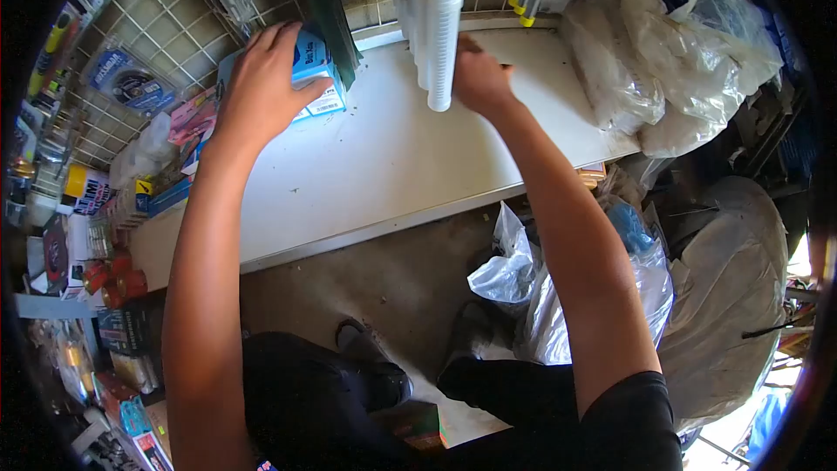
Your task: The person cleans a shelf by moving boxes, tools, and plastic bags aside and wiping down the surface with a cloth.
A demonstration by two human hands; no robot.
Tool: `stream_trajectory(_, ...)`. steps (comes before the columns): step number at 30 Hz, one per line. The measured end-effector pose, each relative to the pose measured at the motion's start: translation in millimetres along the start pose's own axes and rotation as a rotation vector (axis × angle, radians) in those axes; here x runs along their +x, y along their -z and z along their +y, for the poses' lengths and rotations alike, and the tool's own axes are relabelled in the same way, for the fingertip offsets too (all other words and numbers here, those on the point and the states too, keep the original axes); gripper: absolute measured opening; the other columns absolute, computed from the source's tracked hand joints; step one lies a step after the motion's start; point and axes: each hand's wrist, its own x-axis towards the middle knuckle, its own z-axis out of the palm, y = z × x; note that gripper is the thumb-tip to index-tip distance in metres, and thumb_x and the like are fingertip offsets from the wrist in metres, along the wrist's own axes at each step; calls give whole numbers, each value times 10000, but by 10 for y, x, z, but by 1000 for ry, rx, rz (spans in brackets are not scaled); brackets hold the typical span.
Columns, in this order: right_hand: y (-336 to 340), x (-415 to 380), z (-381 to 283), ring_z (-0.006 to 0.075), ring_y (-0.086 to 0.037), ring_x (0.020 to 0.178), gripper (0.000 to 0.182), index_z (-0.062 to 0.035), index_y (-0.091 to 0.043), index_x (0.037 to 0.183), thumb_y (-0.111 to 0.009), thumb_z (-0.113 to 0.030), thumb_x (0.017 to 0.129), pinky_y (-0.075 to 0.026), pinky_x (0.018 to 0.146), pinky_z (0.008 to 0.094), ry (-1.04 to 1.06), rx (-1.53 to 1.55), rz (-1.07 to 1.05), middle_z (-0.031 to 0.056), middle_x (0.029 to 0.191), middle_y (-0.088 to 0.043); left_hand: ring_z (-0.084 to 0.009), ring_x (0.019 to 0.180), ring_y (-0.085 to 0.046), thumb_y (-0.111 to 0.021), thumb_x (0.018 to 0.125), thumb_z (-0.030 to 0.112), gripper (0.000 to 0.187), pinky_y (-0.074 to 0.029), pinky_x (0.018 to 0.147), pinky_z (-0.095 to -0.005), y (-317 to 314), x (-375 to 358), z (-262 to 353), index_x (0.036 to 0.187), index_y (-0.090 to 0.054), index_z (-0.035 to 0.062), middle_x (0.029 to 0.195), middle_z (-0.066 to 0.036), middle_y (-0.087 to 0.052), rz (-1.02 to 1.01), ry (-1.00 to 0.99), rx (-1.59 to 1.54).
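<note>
My left hand (264, 78) is laid over a blue and white cardboard box (314, 57) at the back left of a white shelf (375, 157). Its fingers reach over the top and its thumb lies along the near side. Further right, my right hand (484, 78) is low over the shelf, partly behind a hanging clear ribbed tube (443, 44). The fingers of that hand are curled, and a small dark bit shows beside them; what they hold is hidden. Small specks of dirt are scattered on the shelf surface.
A wire grid (170, 0) with hanging packaged goods stands behind and to the left. Filled plastic bags (689, 70) sit at the shelf's right end. Below are a clear plastic bag (510, 262) and a large covered bundle (732, 279). Dark green strips hang beside the box.
</note>
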Motion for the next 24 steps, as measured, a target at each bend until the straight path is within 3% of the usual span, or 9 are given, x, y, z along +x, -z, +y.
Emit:
stream_trajectory(1, -12, -22, -134, 311, -491, 1243, 296, -53, -564, 1189, -466, -161, 933, -458, 971, 522, 24, 22, 6, 171, 1242, -579, -364, 1275, -466, -804, 698, 410, 814, -335, 1087, -494, -16, 100, -64, 1337, -488, 20, 1305, -197, -545, -28, -21, 101)
stream_trajectory(3, 127, -118, 115, 325, -504, 1206, 266, -29, -586, 1119, -452, -134, 915, -456, 979, 443, 186, 6, 127, 179, 1186, -601, -358, 1252, -483, -811, 679, 417, 808, -378, 1073, -443, -83, 209, 171, 1306, -508, 7, 1269, -187, -565, -7, -29, 159)
stream_trajectory(6, -99, -63, -2, 330, -510, 1217, 270, 9, -587, 1102, -445, -103, 902, -424, 1031, 399, 26, -80, 319, 182, 1217, -597, -418, 1281, -426, -847, 607, 421, 873, -371, 1055, -487, -56, 256, 41, 1295, -516, -3, 1335, -267, -488, -238, -36, 163)
stream_trajectory(9, -276, 64, 19, 331, -495, 1254, 273, 18, -586, 1106, -452, -92, 895, -419, 1044, 394, -10, -108, 359, 183, 1254, -587, -448, 1295, -397, -845, 612, 426, 877, -347, 1080, -503, 64, 304, 132, 1315, -515, 19, 1356, -286, -454, -370, 23, 237)
stream_trajectory(13, -312, 49, 27, 332, -497, 1267, 282, 6, -602, 1113, -463, -101, 892, -405, 1069, 392, -3, -75, 324, 183, 1295, -578, -487, 1338, -337, -849, 609, 437, 901, -310, 1125, -494, 64, 216, 96, 1340, -510, 34, 1425, -282, -401, -319, 52, 216)
stream_trajectory(14, -364, 56, 28, 336, -553, 1193, 278, 18, -613, 1094, -470, -125, 904, -420, 1027, 377, 82, -16, 443, 189, 1218, -621, -405, 1268, -432, -839, 596, 463, 842, -330, 1104, -492, 17, 186, 44, 1243, -575, -7, 1289, -226, -503, -232, -4, 190)
stream_trajectory(19, -520, 182, -513, 351, -611, 964, 178, 17, -638, 1012, -549, -96, 906, -474, 824, 403, 390, 332, 402, 195, 992, -641, -450, 1316, -387, -857, 613, 423, 899, -346, 1098, -480, -10, 59, -103, 1323, -522, -16, 1422, -273, -411, -184, 16, 144)
stream_trajectory(22, -539, 155, -714, 394, -620, 905, 181, -6, -631, 1030, -565, -142, 931, -506, 774, 464, 258, 229, 385, 190, 1086, -633, -402, 1198, -519, -837, 626, 463, 895, -441, 1011, -446, -20, 49, -152, 1330, -524, 8, 1313, -238, -510, -41, -82, 53)
stream_trajectory(24, -532, 188, -725, 347, -652, 809, 177, -21, -649, 1024, -568, -135, 916, -510, 711, 431, 276, 180, 477, 160, 973, -665, -408, 1171, -543, -841, 620, 472, 916, -451, 1001, -438, 37, 116, -209, 1334, -520, -3, 1278, -251, -541, 22, -125, 22)
